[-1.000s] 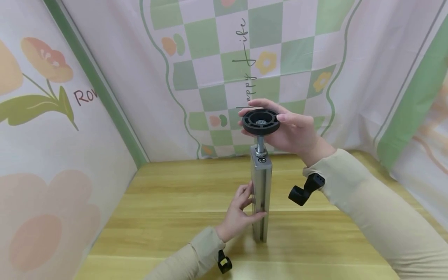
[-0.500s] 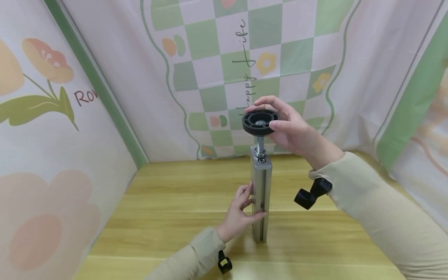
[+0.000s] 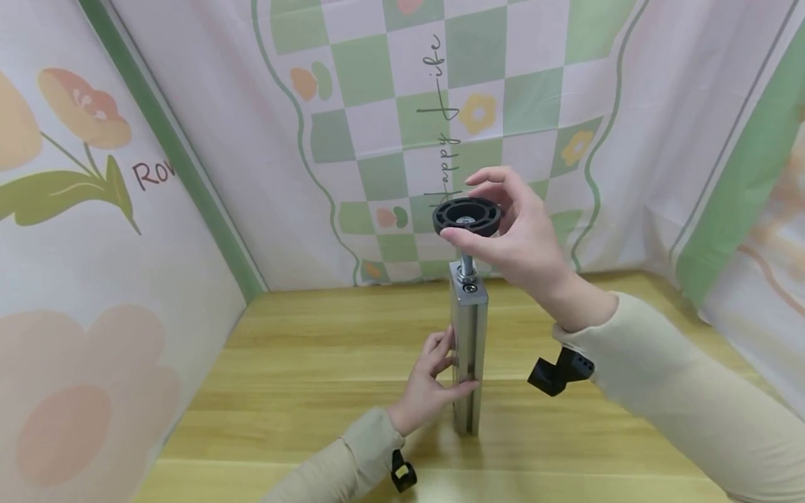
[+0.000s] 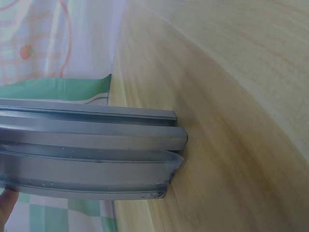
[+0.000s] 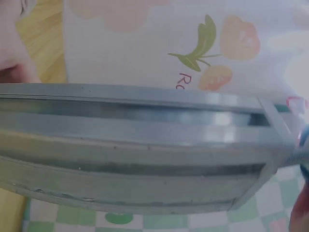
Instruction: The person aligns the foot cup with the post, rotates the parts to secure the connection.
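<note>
An aluminium profile (image 3: 468,342) stands upright on the wooden table, with a threaded rod (image 3: 466,265) rising from its top plate (image 3: 472,296). On that rod sits a round black levelling foot (image 3: 467,207), its ribbed, hollow side facing up. My right hand (image 3: 525,244) grips the foot's rim, thumb at the near side and fingers behind. Lower down, my left hand (image 3: 428,391) holds the profile between thumb and fingers. The left wrist view shows the profile's lower end (image 4: 91,145) against the table; the right wrist view shows its grooved length (image 5: 135,140).
The wooden table (image 3: 302,363) spreads out around the profile. Behind it hangs a green-and-white checked curtain (image 3: 415,126). Flowered fabric (image 3: 82,279) closes off the left side, and another curtain (image 3: 755,209) the right. Each wrist carries a black camera mount (image 3: 562,370).
My right thumb has swept round from the foot's right side to its near side as the hand turned. The foot has shifted slightly left; my left hand and the profile stay almost still.
</note>
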